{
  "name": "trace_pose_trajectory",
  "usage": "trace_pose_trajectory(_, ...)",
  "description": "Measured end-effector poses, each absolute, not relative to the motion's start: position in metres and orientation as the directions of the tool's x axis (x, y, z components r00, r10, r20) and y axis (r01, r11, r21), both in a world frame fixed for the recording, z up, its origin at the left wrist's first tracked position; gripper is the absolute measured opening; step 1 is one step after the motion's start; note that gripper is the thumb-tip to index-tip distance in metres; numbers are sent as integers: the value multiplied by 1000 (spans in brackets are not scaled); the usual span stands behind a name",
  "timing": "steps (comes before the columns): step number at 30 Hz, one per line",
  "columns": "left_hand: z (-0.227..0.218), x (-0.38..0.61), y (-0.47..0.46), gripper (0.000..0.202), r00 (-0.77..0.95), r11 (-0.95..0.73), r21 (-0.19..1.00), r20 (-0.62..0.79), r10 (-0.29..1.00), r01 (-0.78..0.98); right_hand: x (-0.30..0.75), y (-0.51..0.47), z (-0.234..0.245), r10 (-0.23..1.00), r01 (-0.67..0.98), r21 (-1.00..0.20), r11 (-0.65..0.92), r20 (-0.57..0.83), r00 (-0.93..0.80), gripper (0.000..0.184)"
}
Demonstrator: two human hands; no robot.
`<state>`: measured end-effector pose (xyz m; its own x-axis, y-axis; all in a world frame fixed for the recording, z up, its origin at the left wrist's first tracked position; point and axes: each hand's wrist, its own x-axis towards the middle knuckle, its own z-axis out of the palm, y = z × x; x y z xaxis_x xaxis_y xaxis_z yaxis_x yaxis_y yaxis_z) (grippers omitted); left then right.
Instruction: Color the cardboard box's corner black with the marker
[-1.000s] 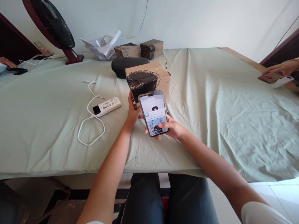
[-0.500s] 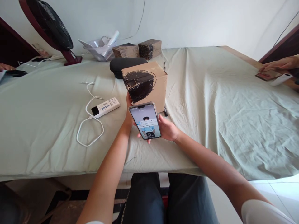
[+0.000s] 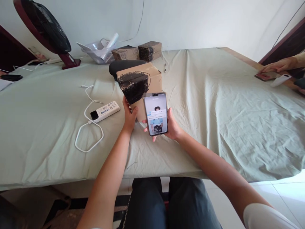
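My right hand (image 3: 172,126) holds a smartphone (image 3: 155,113) upright with its lit screen facing me. Just behind the phone stands a brown cardboard box (image 3: 139,84) with black scribble over its left face. My left hand (image 3: 129,114) grips that box at its lower left edge, and the box looks tilted up off the cloth. Both hands are over the near middle of a table covered by a pale green cloth (image 3: 207,105).
A white power bank (image 3: 105,111) with a looped white cable (image 3: 88,132) lies left of my hands. Behind the box sit a black pouch (image 3: 116,66), two smaller boxes (image 3: 137,52), a plastic tray (image 3: 96,52) and a fan (image 3: 45,30). Another person's hand (image 3: 277,66) rests on a phone at far right.
The phone has risen and shifted right in my right hand, turning more upright. My left hand has tipped the box, which now leans left.
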<state>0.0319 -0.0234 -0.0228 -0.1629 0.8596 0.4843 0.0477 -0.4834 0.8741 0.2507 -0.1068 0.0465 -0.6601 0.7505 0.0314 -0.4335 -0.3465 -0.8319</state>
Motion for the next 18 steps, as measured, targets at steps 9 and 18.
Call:
trace_pose_trajectory(9, -22, 28, -11, 114, -321, -511, 859, 489, 811, 19, 323, -45, 37, 964, -27, -991, 133, 123, 237, 61)
trace_pose_trajectory(18, -18, 30, -15, 110, -331, -508, 861, 470, 818, -33, 346, -30, 20, 932, 714, -685, -143, 150, 330, 48)
